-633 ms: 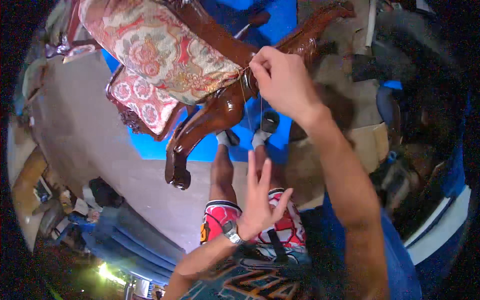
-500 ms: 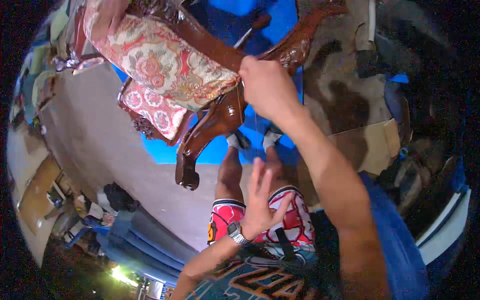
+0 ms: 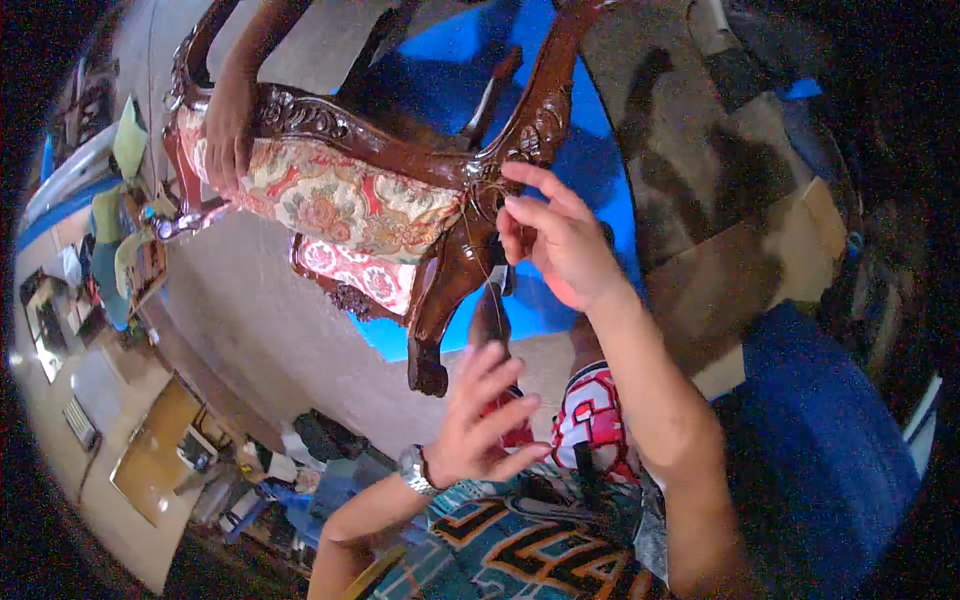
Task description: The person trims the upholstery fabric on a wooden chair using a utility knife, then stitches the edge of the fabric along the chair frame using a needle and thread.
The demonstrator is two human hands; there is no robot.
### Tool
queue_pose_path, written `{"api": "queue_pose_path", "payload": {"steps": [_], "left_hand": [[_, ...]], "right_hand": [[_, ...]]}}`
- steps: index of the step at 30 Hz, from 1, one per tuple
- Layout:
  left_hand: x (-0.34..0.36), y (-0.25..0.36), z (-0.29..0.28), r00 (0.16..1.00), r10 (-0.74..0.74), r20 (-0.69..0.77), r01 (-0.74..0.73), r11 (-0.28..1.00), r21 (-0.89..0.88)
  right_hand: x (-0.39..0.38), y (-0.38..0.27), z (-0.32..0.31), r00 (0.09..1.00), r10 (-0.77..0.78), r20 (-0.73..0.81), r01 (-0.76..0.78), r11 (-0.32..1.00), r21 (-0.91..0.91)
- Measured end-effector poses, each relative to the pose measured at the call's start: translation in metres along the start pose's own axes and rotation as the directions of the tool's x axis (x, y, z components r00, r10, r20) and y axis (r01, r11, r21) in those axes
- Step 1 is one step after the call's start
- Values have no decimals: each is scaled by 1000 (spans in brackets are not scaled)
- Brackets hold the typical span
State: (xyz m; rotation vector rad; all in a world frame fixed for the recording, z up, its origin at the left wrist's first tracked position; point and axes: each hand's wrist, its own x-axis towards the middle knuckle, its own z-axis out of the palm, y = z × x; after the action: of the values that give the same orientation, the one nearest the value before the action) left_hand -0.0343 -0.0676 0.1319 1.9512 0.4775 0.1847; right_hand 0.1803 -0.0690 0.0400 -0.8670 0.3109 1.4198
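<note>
A carved, glossy dark-wood chair frame [image 3: 440,300] stands tilted before me, with a floral upholstered panel [image 3: 330,205] along it. From the panel's right corner a thin thread [image 3: 482,262] runs down toward my left hand [image 3: 485,420], whose fingers are spread and somewhat blurred. Just right of that corner is my right hand [image 3: 565,240], index finger stretched out, the other fingers partly bent and apart. The thread passes close to its fingertips; I cannot make out a needle. Another person's hand [image 3: 230,130] rests on the panel's left end.
Under the chair lies a blue sheet [image 3: 600,200] on the grey floor. A second patterned panel [image 3: 360,275] shows below the first. Brown cardboard [image 3: 740,260] and dark blue cloth [image 3: 820,410] lie at the right; assorted clutter [image 3: 260,480] fills the lower left.
My right hand has loosened from a closed grip at the panel's corner, its fingers now apart. The view has shifted, bringing the other person's arm and hand more fully into sight.
</note>
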Motion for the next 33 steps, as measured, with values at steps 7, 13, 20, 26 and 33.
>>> {"api": "queue_pose_path", "payload": {"steps": [7, 13, 20, 26, 33], "left_hand": [[74, -99, -92, 982, 176, -69, -117, 853, 509], [138, -155, -105, 865, 308, 396, -494, 659, 568], [154, -158, -90, 755, 439, 488, -655, 556, 513], [151, -166, -88, 733, 521, 436, -679, 580, 449], [147, -150, -79, 842, 389, 374, -538, 656, 530]], "right_hand": [[41, -69, 24, 963, -268, 4, 259, 926, -273], [61, -95, 22, 878, -425, -222, 343, 880, -329], [43, -88, 10, 826, -491, -276, 218, 730, -648], [33, -55, -21, 416, -852, -319, -80, 315, -946], [-30, 57, -16, 209, -978, 26, 39, -18, -999]]}}
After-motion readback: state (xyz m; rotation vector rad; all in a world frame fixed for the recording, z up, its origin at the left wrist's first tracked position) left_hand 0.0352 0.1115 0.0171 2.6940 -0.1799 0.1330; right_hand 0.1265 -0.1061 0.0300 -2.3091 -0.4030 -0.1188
